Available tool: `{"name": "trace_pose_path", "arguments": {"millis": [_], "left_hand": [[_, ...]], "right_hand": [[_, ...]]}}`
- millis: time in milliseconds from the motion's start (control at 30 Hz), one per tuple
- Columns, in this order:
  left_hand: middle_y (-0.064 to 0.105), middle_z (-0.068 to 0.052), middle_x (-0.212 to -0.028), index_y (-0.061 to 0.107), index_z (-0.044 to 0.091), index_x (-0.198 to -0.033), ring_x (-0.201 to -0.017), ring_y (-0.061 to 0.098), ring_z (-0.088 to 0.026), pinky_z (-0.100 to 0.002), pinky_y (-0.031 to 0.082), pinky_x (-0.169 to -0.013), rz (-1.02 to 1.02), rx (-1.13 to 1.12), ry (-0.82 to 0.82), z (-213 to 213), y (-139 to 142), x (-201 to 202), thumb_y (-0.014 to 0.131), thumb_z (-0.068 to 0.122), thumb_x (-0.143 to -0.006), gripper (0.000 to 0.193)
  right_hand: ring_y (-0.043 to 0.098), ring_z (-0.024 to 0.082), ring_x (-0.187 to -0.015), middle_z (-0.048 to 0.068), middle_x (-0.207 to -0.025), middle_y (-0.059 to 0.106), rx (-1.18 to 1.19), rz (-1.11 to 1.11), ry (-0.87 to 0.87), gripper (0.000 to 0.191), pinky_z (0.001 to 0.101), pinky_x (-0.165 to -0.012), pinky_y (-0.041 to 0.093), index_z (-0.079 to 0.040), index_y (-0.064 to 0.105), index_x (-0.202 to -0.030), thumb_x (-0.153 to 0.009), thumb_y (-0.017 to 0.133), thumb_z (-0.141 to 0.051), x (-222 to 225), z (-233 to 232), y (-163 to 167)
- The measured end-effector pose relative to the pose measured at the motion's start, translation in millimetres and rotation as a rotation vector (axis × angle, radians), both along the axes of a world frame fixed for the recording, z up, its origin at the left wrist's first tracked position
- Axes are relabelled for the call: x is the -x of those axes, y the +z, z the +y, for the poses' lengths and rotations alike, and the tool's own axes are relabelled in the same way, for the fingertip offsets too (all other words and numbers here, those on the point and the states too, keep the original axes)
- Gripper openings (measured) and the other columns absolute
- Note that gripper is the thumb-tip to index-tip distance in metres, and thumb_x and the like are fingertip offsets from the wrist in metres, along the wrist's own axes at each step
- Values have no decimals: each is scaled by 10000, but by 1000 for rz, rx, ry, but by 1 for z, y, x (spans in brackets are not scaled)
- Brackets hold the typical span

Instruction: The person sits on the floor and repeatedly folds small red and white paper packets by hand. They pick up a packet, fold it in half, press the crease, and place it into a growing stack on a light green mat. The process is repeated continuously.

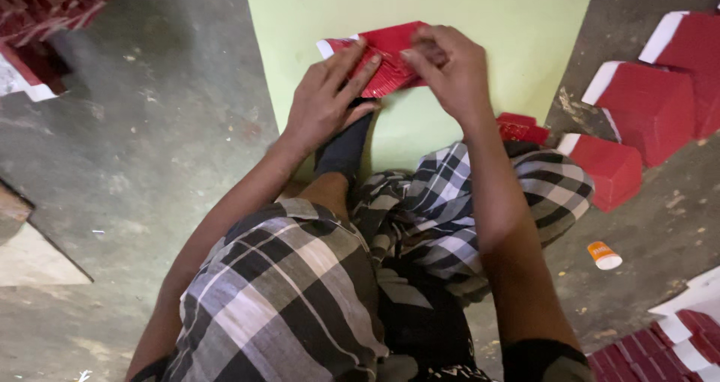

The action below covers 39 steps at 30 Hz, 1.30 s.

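Folding a red paper piece [386, 61] on the pale green sheet [487, 22], both hands working at once; left hand [326, 100] spread nearly flat, fingers extended and pressing down on the near left part of the red piece, gripping nothing; right hand [450, 70] curled over the right end, fingertips and thumb pinched on the red edge, partly hiding it; white flap showing at the far left corner of the piece. Seated on a grey concrete floor [150, 127], knees in checked cloth [300, 292] drawn up just under the sheet. Judged to be mid-fold, with a crease being set rather than a fresh piece picked up; probably calling next for a firm press along the fold while the flat hand pins the paper against slipping. Stacks of finished red and white folded pieces [649, 104] lying to the right, well apart from the hands; another red heap [45, 7] at far left; small orange and white cap [604, 254] on the floor near the right knee.
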<state>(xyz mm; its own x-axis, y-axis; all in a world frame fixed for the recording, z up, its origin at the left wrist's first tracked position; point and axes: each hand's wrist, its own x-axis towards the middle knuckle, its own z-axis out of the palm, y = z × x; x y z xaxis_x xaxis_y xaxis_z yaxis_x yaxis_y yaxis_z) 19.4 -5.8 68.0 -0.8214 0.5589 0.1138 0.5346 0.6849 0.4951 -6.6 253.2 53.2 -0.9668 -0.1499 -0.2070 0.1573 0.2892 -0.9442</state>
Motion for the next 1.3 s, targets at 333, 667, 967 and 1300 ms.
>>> {"name": "trace_pose_path", "arguments": {"millis": [333, 667, 967, 1300], "left_hand": [[549, -49, -1543, 587, 125, -1507, -1333, 572, -277, -393, 526, -1049, 1, -14, 14, 2, -5, -1, 824, 505, -943, 720], [509, -114, -1572, 535, 87, -1534, -1334, 568, -293, -390, 513, -1032, 36, 20, -19, -1, -5, 0, 811, 532, -925, 803], [486, -104, -1591, 524, 138, -1551, -1321, 561, -279, -391, 511, -1025, -8, -19, 15, -2, -4, 0, 835, 507, -929, 788], [471, -119, -1591, 533, 87, -1538, -1310, 553, -325, -425, 489, -1016, 45, 36, -11, -7, -15, -1, 816, 536, -941, 799]], "right_hand": [[725, 154, -1024, 114, -1145, 747, -89, -109, -14, 271, 284, -877, 588, -31, 684, -1271, -1040, 762, -149, 3, -1, 10], [723, 153, -1001, 96, -1102, 747, -119, -102, 28, 274, 294, -856, 586, -60, 699, -1262, -1029, 787, -175, 4, -2, 12], [724, 120, -937, 96, -1079, 767, -44, -59, -24, 297, 283, -818, 606, 4, 690, -1267, -1032, 810, -133, 4, -4, -1], [704, 164, -902, 105, -989, 774, -665, 98, 128, 167, 322, -808, 572, -56, 759, -1113, -1013, 816, -177, 5, -5, -1]]}}
